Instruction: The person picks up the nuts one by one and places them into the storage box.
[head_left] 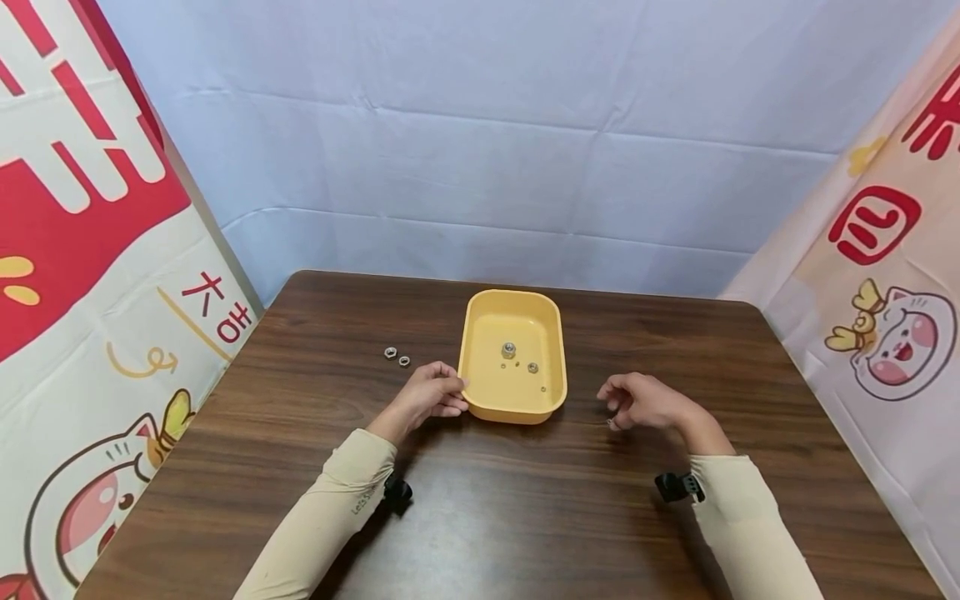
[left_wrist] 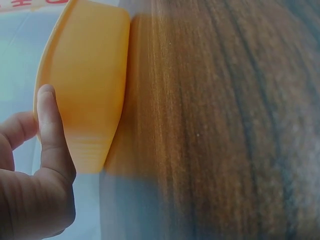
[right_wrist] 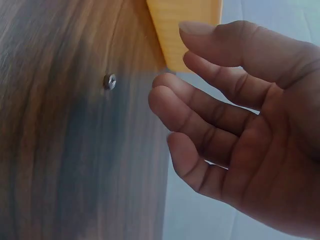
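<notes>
A yellow plastic tray (head_left: pixel 513 408) stands on the table with several metal nuts of different sizes inside, the largest nut (head_left: pixel 508 350) near its middle. My left hand (head_left: pixel 429 393) pinches the tray's left rim, one finger lying along the outer wall (left_wrist: pixel 95 70) in the left wrist view. To the right of the tray, my right hand (head_left: pixel 647 402) hovers over the table with loosely bent fingers and nothing between them. A small nut (right_wrist: pixel 110 81) lies on the tabletop just off those fingertips in the right wrist view.
Two loose nuts, one hex nut (head_left: pixel 391 352) and a smaller nut (head_left: pixel 404 361), lie left of the tray. The brown wood-grain table (head_left: pixel 495 517) ends at a pale cloth backdrop (head_left: pixel 480 167). Printed cloths hang at both sides.
</notes>
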